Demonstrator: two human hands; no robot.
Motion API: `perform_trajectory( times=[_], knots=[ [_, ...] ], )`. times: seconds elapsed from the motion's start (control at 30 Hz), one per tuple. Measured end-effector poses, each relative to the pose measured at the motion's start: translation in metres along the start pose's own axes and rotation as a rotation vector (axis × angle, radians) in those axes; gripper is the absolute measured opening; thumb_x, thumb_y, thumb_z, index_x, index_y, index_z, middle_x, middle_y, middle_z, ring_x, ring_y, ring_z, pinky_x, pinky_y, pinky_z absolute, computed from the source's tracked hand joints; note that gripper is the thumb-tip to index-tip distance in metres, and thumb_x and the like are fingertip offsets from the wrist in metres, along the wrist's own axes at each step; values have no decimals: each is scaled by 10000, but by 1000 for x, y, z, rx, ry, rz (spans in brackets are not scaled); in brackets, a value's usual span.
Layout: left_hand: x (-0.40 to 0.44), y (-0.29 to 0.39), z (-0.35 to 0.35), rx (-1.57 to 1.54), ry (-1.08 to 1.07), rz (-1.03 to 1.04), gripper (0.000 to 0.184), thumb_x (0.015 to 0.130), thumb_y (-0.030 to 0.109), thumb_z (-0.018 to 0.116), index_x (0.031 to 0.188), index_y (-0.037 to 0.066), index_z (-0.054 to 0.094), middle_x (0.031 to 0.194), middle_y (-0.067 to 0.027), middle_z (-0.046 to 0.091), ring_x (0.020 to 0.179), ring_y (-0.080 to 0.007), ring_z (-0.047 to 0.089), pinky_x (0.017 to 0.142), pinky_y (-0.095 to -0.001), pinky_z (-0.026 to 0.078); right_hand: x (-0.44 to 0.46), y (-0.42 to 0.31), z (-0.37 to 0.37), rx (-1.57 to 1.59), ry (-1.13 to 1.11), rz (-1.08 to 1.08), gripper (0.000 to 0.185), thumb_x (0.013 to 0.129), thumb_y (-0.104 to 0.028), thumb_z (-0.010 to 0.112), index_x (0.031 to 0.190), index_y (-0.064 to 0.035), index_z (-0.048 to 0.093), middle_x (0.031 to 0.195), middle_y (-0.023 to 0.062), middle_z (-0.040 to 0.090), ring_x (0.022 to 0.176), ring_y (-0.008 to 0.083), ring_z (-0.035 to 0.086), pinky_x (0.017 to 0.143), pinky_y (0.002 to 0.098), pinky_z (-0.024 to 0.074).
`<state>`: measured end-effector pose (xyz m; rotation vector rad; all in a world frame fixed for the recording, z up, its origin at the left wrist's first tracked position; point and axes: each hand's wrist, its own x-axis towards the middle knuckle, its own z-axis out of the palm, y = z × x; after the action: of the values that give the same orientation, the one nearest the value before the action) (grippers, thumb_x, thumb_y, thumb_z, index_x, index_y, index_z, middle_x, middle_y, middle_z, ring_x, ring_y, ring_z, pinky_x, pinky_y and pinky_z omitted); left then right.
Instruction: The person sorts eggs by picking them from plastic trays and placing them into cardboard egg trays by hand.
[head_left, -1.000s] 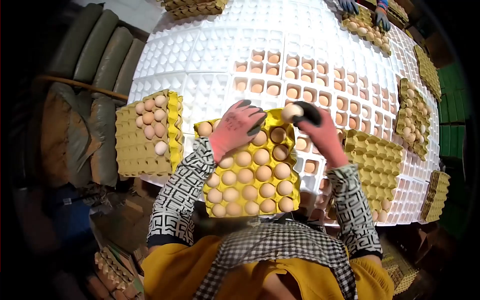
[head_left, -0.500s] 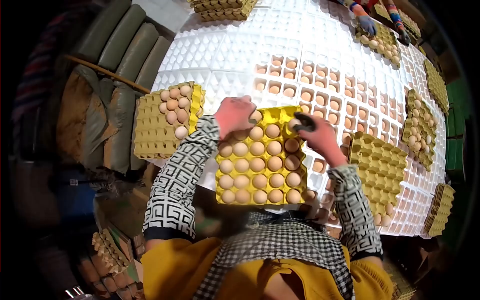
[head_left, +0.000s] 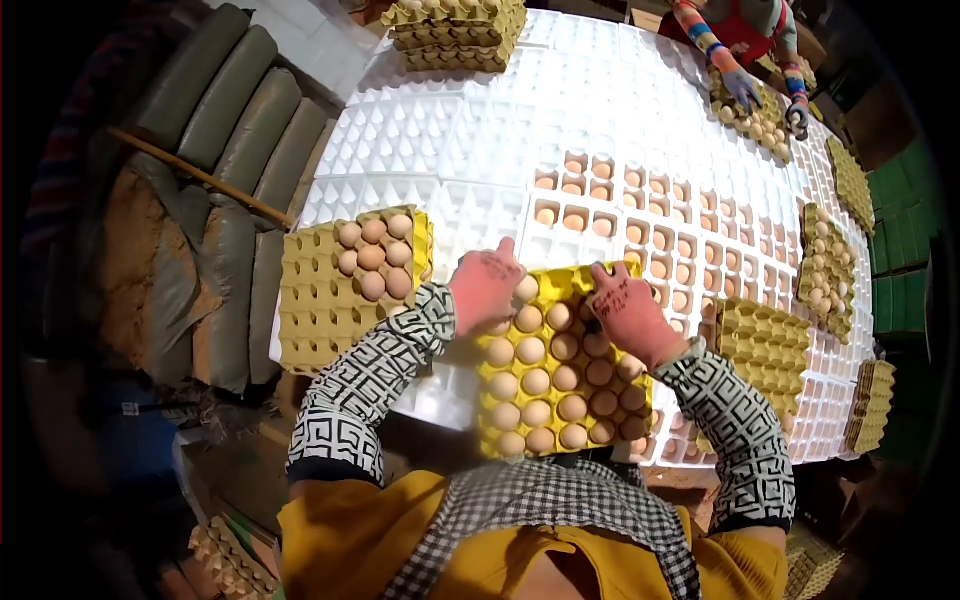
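Head camera, looking down: a yellow egg tray [head_left: 572,283], largely filled with light-brown eggs [head_left: 535,381], sits directly in front of the wearer, with white moulded trays [head_left: 400,140] spread out beyond it. Working well here would, I judge, mean a light grip around an egg's sides, a straight lift or lowering that clears its neighbours, the tray kept level, and both forearms held off the nearer rows.

The left hand [head_left: 487,290], in a pink glove, is at the tray's far left corner with its fingers bent and mostly hidden; I cannot tell whether they pinch an egg or simply touch the edge. The right hand [head_left: 632,318], gloved alike, lies over the tray's far right part, back upward, fingers curled down near the far edge. Its fingertips are out of sight too, so what they pinch, if anything, is unclear.

Left of the tray is a tray stack [head_left: 308,300] topped with a cluster of eggs; to its right is an upturned-looking cardboard tray [head_left: 765,345].
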<state>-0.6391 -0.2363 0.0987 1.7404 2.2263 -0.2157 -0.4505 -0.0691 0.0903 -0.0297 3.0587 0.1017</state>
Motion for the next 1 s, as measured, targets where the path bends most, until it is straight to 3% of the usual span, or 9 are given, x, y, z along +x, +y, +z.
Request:
perform_trajectory(
  times=[0.17, 0.27, 0.4, 0.57, 0.63, 0.8, 0.87, 0.93, 1.0],
  knots=[
    [5, -25, -3, -255, 169, 52, 411, 734, 432, 769, 975, 104, 709, 1120, -116, 563, 926, -246, 653, 761, -384, 536, -2, 40, 0, 526, 11, 192, 398, 670, -220, 804, 1060, -205, 725, 1232, 120, 567, 1032, 300, 607, 839, 386, 512],
    [22, -62, -7, -789, 332, -185, 445, 754, 407, 786, 1063, 96, 707, 1184, -117, 595, 1000, -284, 647, 864, -364, 520, 23, 80, 4, 1665, 187, 658, 355, 757, -218, 783, 1065, -55, 714, 921, 39, 664, 735, 132, 620, 625, 264, 513],
    [113, -126, 15, -694, 675, -446, 403, 767, 362, 773, 1057, 91, 705, 1048, -105, 623, 990, -277, 626, 877, -373, 501, 147, 106, 17, 1574, 394, 726, 313, 883, -251, 693, 1076, -4, 710, 762, -13, 612, 632, 47, 527, 534, 216, 460],
    [170, -153, 45, -573, 299, -521, 530, 791, 411, 719, 1243, 150, 627, 1217, -152, 532, 1117, -343, 586, 958, -415, 490, 288, 107, 88, 938, 300, 737, 445, 792, -415, 702, 1151, -153, 709, 1109, 129, 640, 1011, 282, 633, 851, 391, 517],
    [179, -170, 46, -804, 496, -534, 533, 791, 369, 726, 1227, 76, 631, 1185, -165, 570, 1110, -341, 588, 927, -405, 497, 298, 104, 89, 669, 9, 654, 501, 806, -439, 667, 1236, -180, 658, 1237, 141, 586, 1111, 321, 612, 920, 411, 506],
    [209, -230, 44, -763, 1342, -760, 335, 850, 208, 675, 1127, 21, 650, 1128, -192, 616, 1053, -362, 583, 915, -414, 478, 323, 108, 82, 705, 519, 561, 429, 848, -431, 647, 1147, -125, 678, 1198, 150, 615, 1065, 340, 615, 902, 413, 504],
    [223, -241, 65, -637, 1224, -655, 287, 858, 161, 623, 1122, 55, 652, 1185, -183, 601, 1104, -368, 552, 984, -431, 436, 342, 102, 78, 1271, 504, 472, 406, 853, -386, 651, 1133, -92, 667, 1125, 169, 638, 1057, 352, 610, 892, 418, 499],
    [230, -248, 103, -620, 892, -527, 329, 868, 169, 597, 1184, 82, 632, 1232, -160, 595, 1189, -367, 520, 1029, -433, 410, 373, 79, 108, 1282, 797, 390, 374, 858, -339, 643, 1117, -71, 667, 1065, 176, 653, 1031, 361, 609, 880, 424, 495],
    [223, -236, 120, -244, 817, -582, 428, 882, 163, 571, 1306, 106, 568, 1291, -124, 596, 1245, -301, 523, 1080, -434, 369, 376, 69, 128, 897, 463, 279, 421, 883, -257, 629, 1253, -57, 604, 1192, 198, 635, 1099, 324, 617, 946, 363, 476]
  ],
)
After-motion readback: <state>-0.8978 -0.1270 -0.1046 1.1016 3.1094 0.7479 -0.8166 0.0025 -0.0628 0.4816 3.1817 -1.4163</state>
